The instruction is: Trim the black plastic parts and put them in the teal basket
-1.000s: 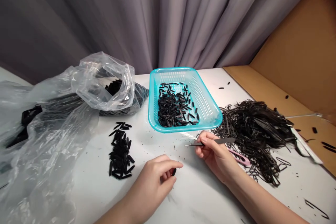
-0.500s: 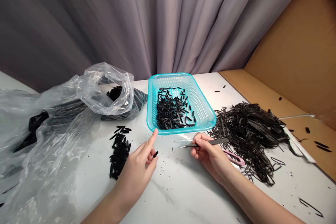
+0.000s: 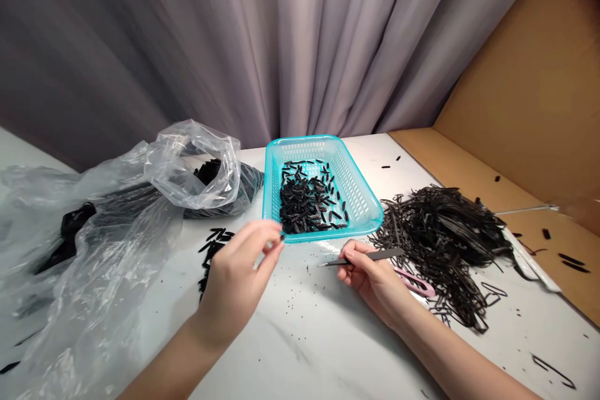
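My left hand [image 3: 244, 269] is closed at the fingertips on a small black strip piece [image 3: 282, 237], mostly hidden, just before the near rim of the turquoise basket [image 3: 323, 237]. Inside that basket lie many short black strip pieces [image 3: 302, 206]. Partly behind my left hand is a pile of similar black pieces [image 3: 215, 247] on the table. My right hand [image 3: 363, 269] is wrapped round dark tweezers [image 3: 382, 254], whose silvery tips point left over the tabletop. Between my hands, tiny dark specks dot the white surface.
To the left spreads a clear plastic bag [image 3: 103, 287] with black material inside. On the right, a tangled heap of thin black loops [image 3: 445, 231] lies beside a pink tool [image 3: 416, 282]. Cardboard [image 3: 520, 100] walls the right side; a grey curtain [image 3: 304, 44] hangs behind.
My left hand has gone from a pointing index finger to a fingertip pinch, the black piece moving up towards the basket rim. My right hand keeps the tweezers in nearly the same place.
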`<state>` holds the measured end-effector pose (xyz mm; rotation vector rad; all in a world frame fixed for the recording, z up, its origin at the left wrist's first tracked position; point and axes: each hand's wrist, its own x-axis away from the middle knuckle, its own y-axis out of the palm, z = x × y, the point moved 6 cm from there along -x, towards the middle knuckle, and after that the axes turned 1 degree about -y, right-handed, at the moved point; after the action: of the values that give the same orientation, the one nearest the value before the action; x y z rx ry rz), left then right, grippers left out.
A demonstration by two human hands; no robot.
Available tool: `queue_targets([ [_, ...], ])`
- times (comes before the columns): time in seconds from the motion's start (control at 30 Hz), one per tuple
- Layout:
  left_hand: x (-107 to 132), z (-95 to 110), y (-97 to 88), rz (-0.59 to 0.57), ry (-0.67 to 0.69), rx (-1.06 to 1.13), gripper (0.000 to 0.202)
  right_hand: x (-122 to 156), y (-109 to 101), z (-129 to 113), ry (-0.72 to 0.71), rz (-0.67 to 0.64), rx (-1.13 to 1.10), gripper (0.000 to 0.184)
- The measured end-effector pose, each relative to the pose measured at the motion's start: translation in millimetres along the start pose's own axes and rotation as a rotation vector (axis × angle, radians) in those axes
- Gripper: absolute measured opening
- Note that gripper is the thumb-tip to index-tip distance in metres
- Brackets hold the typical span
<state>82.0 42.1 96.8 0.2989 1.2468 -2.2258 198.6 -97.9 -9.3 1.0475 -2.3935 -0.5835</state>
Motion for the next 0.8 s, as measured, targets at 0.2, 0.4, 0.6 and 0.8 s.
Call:
queue_targets([
  [0.2, -16, -14, 12.3, -0.113, -0.047, -0.222, 0.037, 0, 0, 0, -0.001, -0.007, 0.004, 0.026],
  [0.4, 25, 2, 32.2, -0.452, 0.206, -0.256, 0.044, 1, 0, 0, 0.007, 0.007, 0.011, 0.025],
  [0.6, 42, -11, 17.5, -0.456, 0.172, -0.126, 0.023, 2, -1, 0, 0.017, 0.029, 0.020, 0.025],
  [0.8, 32, -58, -13.5, -0.352, -0.084, -0.280, 0.024, 3, -2, 2, 0.018, 0.005, 0.026, 0.022],
])
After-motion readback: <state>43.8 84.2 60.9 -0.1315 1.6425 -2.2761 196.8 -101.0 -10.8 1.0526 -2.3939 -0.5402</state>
